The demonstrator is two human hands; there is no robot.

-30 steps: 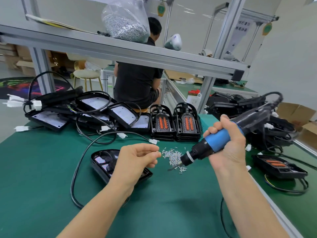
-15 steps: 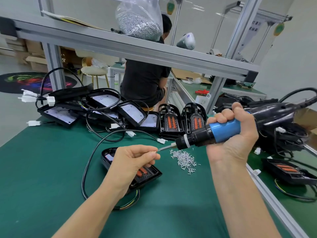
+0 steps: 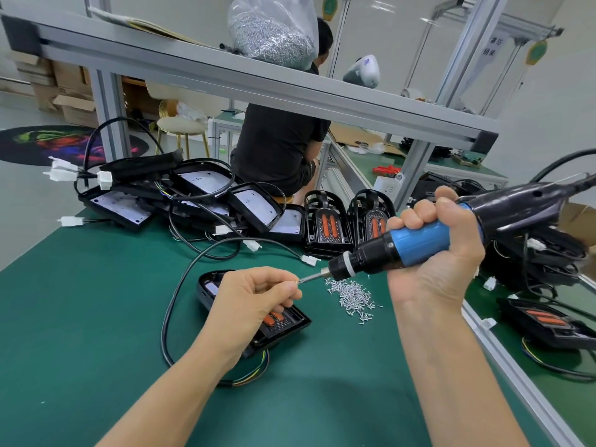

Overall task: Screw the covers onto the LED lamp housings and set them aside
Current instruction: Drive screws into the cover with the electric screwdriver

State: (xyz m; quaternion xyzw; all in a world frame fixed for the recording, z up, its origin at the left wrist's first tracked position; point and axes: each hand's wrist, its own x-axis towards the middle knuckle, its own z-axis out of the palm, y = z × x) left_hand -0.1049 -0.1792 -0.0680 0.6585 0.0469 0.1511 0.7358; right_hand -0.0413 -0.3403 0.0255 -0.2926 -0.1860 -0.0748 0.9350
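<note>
On the green worktop [image 3: 96, 317], under the left hand [image 3: 254, 301]: LED lamp housing [image 3: 283, 324] with orange lenses, lying flat, in place as half a second ago. Left fingertips pinching a screw [image 3: 298, 281] at the bit tip. Right hand [image 3: 435, 250] wrapped round the blue electric screwdriver [image 3: 403, 245], raised and levelled compared with a second ago. Loose screw pile [image 3: 351, 296] just beside.

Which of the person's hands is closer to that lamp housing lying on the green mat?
The left hand is nearer, above the lamp housing and covering part of it. The right hand grips the electric screwdriver, up and off to the right of it.
</note>
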